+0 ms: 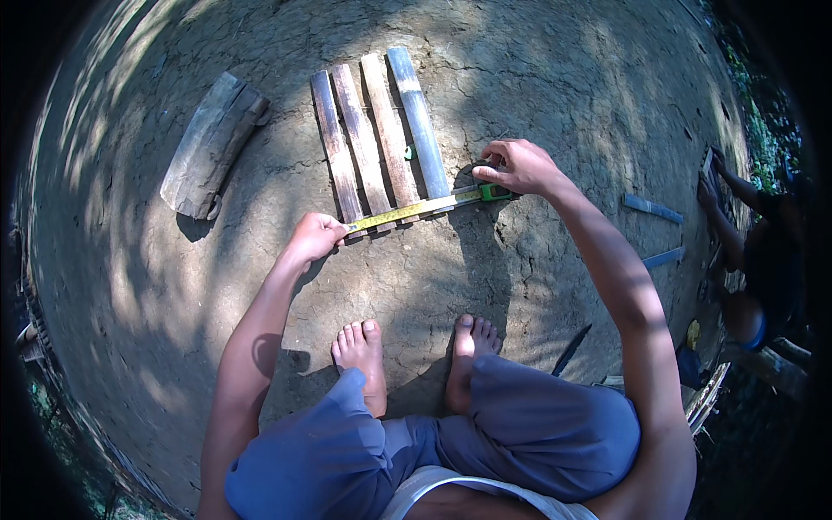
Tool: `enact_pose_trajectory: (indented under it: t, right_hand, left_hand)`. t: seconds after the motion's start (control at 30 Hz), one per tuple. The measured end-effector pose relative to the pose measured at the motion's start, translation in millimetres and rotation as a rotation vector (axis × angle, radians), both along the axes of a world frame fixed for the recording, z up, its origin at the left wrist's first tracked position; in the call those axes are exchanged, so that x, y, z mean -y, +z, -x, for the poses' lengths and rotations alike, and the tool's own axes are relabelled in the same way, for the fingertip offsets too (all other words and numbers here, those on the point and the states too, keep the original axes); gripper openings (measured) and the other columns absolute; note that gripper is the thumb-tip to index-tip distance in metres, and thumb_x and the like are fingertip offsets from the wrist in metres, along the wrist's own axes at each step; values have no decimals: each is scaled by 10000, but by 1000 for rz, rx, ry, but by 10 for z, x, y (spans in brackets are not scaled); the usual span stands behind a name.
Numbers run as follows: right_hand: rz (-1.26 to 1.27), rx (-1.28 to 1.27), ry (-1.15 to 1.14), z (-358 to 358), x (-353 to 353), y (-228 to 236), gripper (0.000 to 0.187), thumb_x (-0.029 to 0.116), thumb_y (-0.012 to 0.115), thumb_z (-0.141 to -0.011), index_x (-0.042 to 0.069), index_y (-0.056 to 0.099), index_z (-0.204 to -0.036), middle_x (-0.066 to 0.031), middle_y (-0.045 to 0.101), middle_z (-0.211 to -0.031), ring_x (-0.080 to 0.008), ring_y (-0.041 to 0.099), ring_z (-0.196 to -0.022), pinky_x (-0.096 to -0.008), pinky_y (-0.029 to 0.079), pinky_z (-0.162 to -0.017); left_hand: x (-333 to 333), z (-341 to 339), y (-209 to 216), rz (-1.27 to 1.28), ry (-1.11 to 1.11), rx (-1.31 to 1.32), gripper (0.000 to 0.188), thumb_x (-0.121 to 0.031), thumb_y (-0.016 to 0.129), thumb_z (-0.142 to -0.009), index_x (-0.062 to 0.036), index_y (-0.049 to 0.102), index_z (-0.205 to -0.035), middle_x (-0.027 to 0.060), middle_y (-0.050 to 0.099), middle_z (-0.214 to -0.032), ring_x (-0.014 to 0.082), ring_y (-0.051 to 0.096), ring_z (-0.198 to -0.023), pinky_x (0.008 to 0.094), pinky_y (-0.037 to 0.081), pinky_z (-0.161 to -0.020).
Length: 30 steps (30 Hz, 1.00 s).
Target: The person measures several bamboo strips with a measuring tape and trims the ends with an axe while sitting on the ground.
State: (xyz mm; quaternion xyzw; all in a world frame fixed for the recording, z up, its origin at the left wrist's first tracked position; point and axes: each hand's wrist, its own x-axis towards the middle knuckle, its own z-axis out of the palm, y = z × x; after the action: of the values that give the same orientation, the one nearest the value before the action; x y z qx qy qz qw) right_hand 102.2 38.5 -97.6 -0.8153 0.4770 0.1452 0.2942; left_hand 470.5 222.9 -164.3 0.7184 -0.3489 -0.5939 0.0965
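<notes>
dry cracked ground (520, 286); left hand (314, 237) pinches yellow tape (414, 210) end, right hand (517, 166) grips tape case (495, 191), across four wood slats (379, 130).

The person, seen from above, wears loose blue-grey trousers (520, 425) gathered in soft folds at the knees, and a white garment (459, 487) shows as a curved band at the waist. Both forearms are bare, with no sleeves, watch or bracelets. The left hand (314, 238) and right hand (517, 166) are ungloved. Both feet (364, 351) are bare, toes visible.
</notes>
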Motion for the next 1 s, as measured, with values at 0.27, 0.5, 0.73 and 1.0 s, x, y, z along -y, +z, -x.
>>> enact_pose_trajectory:
  t: [0.27, 0.5, 0.73, 1.0]
  right_hand:
    - [9, 115, -147, -861, -26, -251, 748, 438, 703, -928, 95, 381, -1509, -281, 720, -1065, -437, 700, -1033, -503, 558, -952]
    - [5, -11, -147, -1099, -44, -222, 651, 390, 736, -899, 66, 467, -1396, -260, 717, -1076, -431, 704, -1029, -505, 572, -920]
    - [75, 40, -48, -1072, -31, -403, 544, 311, 751, -887, -1, 521, -1269, -253, 718, -1051, -430, 706, -1004, -511, 571, -893]
    - [102, 72, -4, -1071, -14, -507, 557, 283, 762, -866, -53, 512, -1234, -271, 717, -1001, -435, 709, -966, -498, 578, -873]
  left_hand:
    - [15, 12, -3, -3, 21, -40, 182, -180, 677, -979, -51, 713, -855, 12, 676, -732, 61, 512, -572, 254, 385, -515]
    - [-10, -14, -44, 6, 24, -44, 187, -184, 681, -980, -45, 708, -858, 16, 683, -741, 67, 536, -588, 253, 400, -527]
    - [16, -9, -18, -17, 9, -48, 170, -172, 676, -981, -32, 725, -898, 24, 703, -764, 83, 589, -650, 259, 453, -599]
    - [-14, -41, -87, 34, 25, -57, 162, -138, 690, -939, -19, 736, -839, 33, 705, -727, 85, 608, -625, 268, 474, -597]
